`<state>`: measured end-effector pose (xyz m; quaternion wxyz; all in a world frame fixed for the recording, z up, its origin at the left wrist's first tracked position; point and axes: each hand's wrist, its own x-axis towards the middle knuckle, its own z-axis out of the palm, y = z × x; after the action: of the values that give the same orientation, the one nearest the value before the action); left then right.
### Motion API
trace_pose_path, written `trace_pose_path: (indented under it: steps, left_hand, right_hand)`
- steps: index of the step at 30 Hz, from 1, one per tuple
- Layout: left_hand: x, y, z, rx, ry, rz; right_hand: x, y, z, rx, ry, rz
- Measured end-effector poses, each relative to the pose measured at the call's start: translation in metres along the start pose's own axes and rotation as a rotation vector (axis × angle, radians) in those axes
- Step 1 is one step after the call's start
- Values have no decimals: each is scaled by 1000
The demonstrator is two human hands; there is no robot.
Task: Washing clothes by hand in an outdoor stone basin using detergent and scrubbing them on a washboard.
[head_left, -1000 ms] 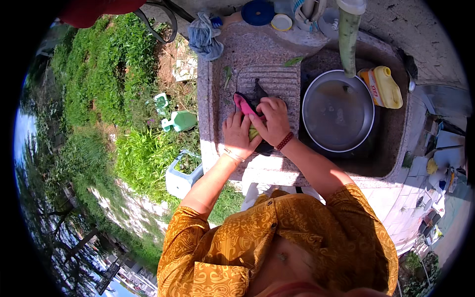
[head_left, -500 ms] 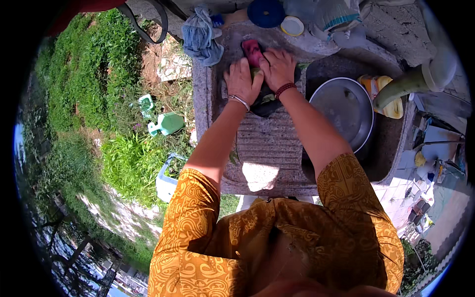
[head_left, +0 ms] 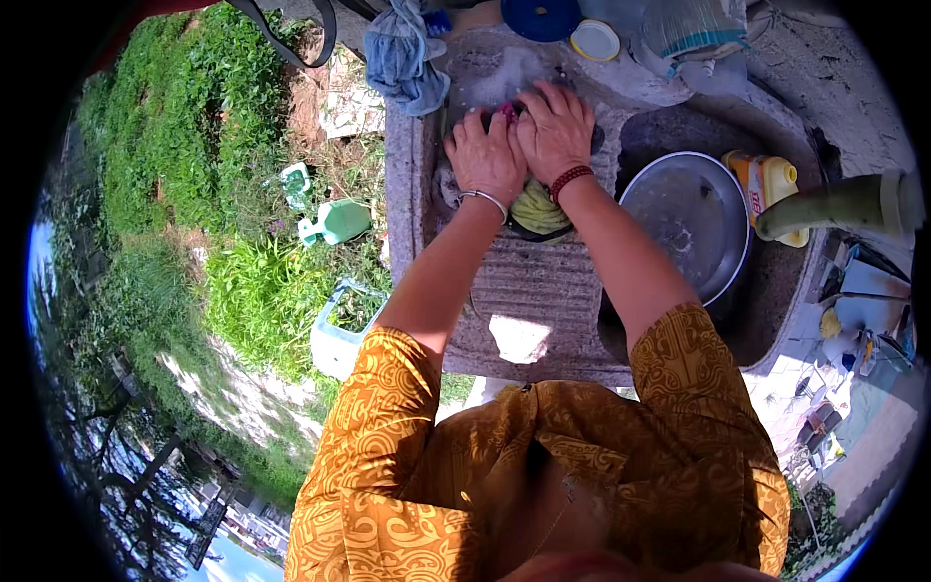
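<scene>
Both hands bear down on a bundled cloth (head_left: 539,207), soft and wet-looking, crumpled into a yellow-green wad below the palms, with a dark layer beneath it and a scrap of pink showing at the fingertips. The left grip (head_left: 488,155) and right grip (head_left: 556,131) lie backs up, side by side and touching near the thumbs; the fingers are slightly parted and bent over the cloth. Whether they pinch a fold cannot be told, as the palms hide it. The forearms reach well forward, nearly straight, angled inward toward each other. A smooth metal bangle (head_left: 487,198) circles the left wrist, a dark red beaded bracelet (head_left: 570,177) the right.

The cloth rests on the rough, speckled stone worktop (head_left: 543,286), at the upper part of its ridged scrubbing face, with whitish suds (head_left: 512,73) just beyond the fingers. To the right, a round metal basin (head_left: 725,173) of cloudy water sits in the deep stone trough, beside a yellow plastic bottle (head_left: 779,184); a curved, greenish tube (head_left: 824,209) reaches in near them. A rumpled blue rag (head_left: 402,63) drapes over the far left corner, near a round, dark blue lid (head_left: 540,16) and a smaller pale one.
</scene>
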<state>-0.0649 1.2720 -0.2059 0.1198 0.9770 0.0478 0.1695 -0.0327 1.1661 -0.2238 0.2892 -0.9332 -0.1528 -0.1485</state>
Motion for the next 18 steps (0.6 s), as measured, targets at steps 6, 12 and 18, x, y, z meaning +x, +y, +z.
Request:
trace_pose_path:
  steps: [6,12,18]
  left_hand:
    - [-117,8,-59,-446,-110,-105]
    - [-47,0,-23,-196,-279,129]
    - [-12,4,6,-46,-114,-1]
  right_hand:
    - [-98,-44,-57,462,-161,221]
    - [-39,-4,-23,172,-43,-43]
    - [0,8,-2,16,52,-3]
